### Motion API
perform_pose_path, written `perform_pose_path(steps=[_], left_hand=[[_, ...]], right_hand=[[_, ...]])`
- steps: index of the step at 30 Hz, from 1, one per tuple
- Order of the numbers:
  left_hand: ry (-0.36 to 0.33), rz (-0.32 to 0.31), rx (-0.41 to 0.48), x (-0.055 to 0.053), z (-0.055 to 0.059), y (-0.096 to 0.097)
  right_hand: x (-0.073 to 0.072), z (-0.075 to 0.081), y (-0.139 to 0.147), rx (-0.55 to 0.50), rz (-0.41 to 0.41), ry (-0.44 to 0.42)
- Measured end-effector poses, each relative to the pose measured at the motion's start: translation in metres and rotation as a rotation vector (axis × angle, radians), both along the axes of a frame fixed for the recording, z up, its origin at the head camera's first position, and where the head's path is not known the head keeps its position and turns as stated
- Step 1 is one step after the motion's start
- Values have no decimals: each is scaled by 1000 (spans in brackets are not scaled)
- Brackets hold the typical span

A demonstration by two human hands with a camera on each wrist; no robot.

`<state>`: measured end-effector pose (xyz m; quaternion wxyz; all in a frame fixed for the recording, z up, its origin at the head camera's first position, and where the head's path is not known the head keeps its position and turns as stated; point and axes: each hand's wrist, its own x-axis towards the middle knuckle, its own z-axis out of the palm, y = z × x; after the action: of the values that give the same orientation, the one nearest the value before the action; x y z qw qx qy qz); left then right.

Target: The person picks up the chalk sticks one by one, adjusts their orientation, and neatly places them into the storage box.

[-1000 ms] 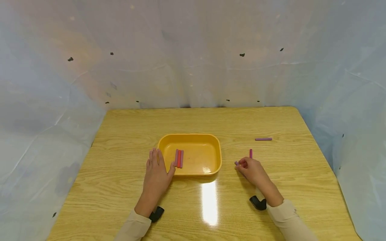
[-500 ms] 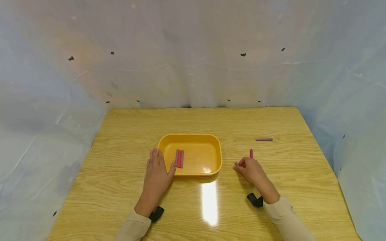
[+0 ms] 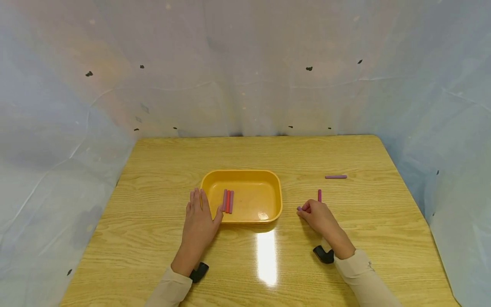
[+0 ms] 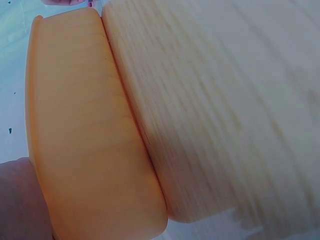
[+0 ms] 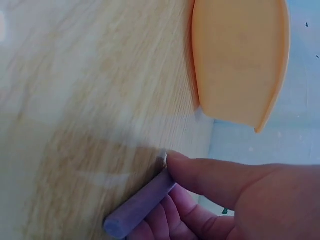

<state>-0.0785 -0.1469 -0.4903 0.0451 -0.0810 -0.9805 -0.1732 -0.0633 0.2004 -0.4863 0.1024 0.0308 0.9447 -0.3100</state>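
Observation:
My right hand [image 3: 319, 217] pinches a purple stick [image 5: 140, 202] between thumb and fingers, low over the table to the right of the yellow tray [image 3: 253, 221]. The stick is matte and round like chalk; in the head view only its tip shows. My left hand [image 3: 197, 228] rests at the tray's left front corner, fingers straight along the side and thumb at the front rim. Inside the tray, a mauve stick [image 3: 224, 200], a red stick [image 3: 228, 201] and another mauve stick [image 3: 231, 202] lie side by side near the left end.
Just beyond my right hand lies a magenta stick [image 3: 319, 195]. Farther back, another purple stick [image 3: 336, 177] lies crosswise. The wooden table [image 3: 172, 157] is bounded by pale plastic sheeting [image 3: 245, 76] at the back and sides.
My right hand has shifted very slightly left with the purple stick in its fingers. The left hand, the tray and the other sticks have stayed in place.

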Motion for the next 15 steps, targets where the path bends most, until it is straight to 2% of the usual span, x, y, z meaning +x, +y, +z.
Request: perform_pose_path(steps=[8,15], left_hand=[[-29,4,8,0,1,0],[-26,7,8,1,1,0]], right_hand=[[1,3,1,-23,-13,-19],[0,3,8,-120,-17,-82]])
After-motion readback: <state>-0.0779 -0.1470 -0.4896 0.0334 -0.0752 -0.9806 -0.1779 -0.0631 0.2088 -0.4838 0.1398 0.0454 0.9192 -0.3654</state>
